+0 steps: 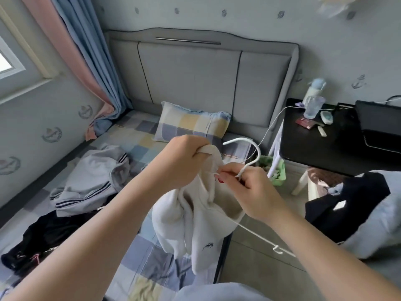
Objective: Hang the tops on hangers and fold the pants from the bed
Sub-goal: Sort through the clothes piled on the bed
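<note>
Left hand [184, 159] grips the white top [195, 224] by its collar; right hand [251, 192], just beside, pinches the white hanger [252, 146] at its neck (hook free), above the bed [138, 148]. Grey striped garment [93, 181] at nine o'clock, black clothes [43, 235] at eight.

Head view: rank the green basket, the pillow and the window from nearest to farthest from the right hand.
1. Green basket, just beyond the right hand.
2. Pillow, farther back, left.
3. Window, far left.
</note>
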